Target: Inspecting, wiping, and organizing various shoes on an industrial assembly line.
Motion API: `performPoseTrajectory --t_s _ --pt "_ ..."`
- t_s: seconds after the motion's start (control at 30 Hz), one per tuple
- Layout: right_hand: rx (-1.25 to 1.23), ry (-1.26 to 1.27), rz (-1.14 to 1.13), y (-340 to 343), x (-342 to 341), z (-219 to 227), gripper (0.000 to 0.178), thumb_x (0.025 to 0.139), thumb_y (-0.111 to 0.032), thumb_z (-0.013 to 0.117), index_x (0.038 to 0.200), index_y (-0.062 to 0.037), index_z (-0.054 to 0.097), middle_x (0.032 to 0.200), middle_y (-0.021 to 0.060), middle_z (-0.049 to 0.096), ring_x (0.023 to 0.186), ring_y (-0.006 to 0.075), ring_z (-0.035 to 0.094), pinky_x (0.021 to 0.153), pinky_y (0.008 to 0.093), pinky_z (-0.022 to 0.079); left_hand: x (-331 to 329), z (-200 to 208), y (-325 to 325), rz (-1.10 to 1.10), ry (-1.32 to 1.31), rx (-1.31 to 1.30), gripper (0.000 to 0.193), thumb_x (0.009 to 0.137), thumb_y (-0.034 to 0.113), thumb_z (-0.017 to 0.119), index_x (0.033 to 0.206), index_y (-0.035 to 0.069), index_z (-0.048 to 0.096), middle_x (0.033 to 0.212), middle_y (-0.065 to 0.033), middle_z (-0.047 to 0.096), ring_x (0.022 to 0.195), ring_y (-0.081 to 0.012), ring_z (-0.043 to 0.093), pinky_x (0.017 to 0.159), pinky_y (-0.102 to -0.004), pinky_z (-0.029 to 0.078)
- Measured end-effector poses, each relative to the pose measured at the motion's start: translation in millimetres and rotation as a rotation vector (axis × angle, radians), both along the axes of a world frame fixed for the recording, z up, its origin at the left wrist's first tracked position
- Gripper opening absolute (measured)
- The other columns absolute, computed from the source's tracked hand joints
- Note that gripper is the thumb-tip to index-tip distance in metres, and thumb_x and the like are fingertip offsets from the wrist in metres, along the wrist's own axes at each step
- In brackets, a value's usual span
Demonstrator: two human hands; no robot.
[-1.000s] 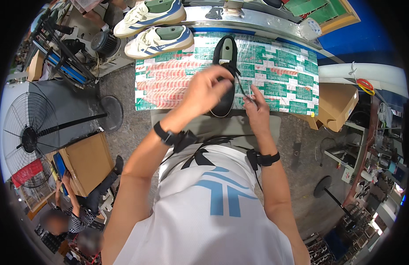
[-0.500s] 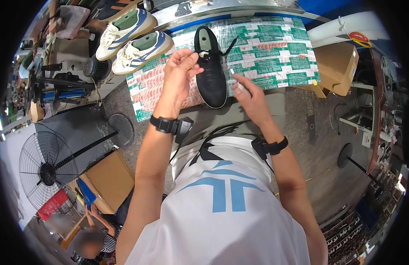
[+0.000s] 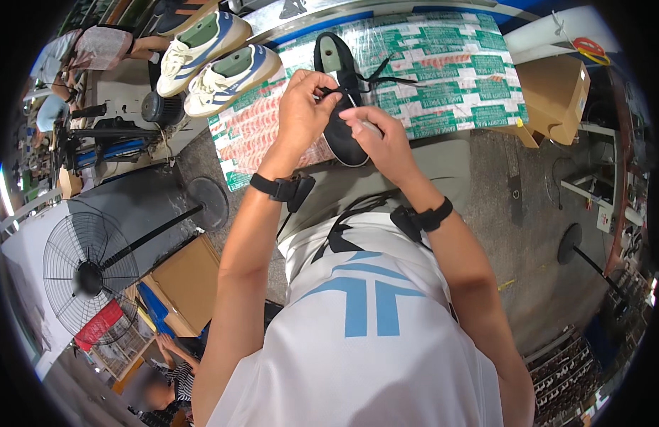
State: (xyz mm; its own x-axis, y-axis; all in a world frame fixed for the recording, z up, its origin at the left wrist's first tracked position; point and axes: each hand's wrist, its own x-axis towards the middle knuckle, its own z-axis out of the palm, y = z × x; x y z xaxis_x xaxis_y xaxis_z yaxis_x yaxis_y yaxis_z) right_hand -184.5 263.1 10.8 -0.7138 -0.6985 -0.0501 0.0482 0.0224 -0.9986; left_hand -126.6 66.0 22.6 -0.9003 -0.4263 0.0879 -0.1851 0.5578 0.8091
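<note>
So in the head view, the only one here, a black shoe (image 3: pixel 339 135) is set lengthwise on the taped board (image 3: pixel 443 96), toe toward the wearer, probably so the lacing can be reached easily with both hands. Left of the shoe, the left hand (image 3: pixel 304 107) is curled in, thumb and fingertips pinched together right over the lacing; whether any lace is caught in there can't be told, tbh. On the shoe's right side, a slim pale tool (image 3: pixel 371 127) is gripped in the right hand (image 3: pixel 383 135), tip angled at the lacing, seemingly because bare fingers would be too chunky there. A loose black lace (image 3: pixel 374 80) is spread out to the shoe's right, probably out of the way. The cream-and-blue sneakers (image 3: pixel 230 87) are parked left of the shoe, so elbow room isn't really eaten up.
</note>
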Motion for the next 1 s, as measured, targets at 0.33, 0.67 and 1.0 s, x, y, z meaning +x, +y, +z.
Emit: performPoseTrajectory --t_s 0.33,0.67,1.0 --pt "-0.141 0.100 -0.021 -30.1 -13.1 8.1 0.017 0.098 -0.017 0.073 0.103 -0.0011 0.079 0.102 0.0085 0.075 0.098 0.0182 0.070 0.090 0.0339 0.054 -7.2 -12.9 -11.8 0.048 0.140 0.643 0.015 0.102 0.003 0.077 0.110 0.003 0.065 0.088 -0.0023 0.068 0.073 -0.0095 0.064 0.059 -0.0263 0.058" --pt "-0.407 -0.199 -0.411 19.2 -94.1 15.6 0.044 0.113 -0.036 0.054 0.137 -0.0011 0.066 0.113 0.0123 0.074 0.092 0.0164 0.069 0.081 0.0312 0.058 -14.4 46.9 -55.2 -0.072 0.079 0.921 0.050 0.097 0.007 0.076 0.144 0.001 0.060 0.097 0.0020 0.067 0.073 -0.0058 0.062 0.075 -0.0298 0.062" --pt "0.307 0.452 -0.122 46.5 -67.4 31.4 0.069 0.100 -0.028 0.075 0.159 -0.0008 0.053 0.114 0.0094 0.073 0.105 0.0171 0.071 0.090 0.0357 0.058 -59.9 44.0 -115.3 -0.078 0.150 -0.087 0.071 0.105 0.025 0.076 0.165 0.004 0.045 0.144 -0.0236 0.067 0.147 -0.0359 0.058 0.122 -0.0459 0.049"
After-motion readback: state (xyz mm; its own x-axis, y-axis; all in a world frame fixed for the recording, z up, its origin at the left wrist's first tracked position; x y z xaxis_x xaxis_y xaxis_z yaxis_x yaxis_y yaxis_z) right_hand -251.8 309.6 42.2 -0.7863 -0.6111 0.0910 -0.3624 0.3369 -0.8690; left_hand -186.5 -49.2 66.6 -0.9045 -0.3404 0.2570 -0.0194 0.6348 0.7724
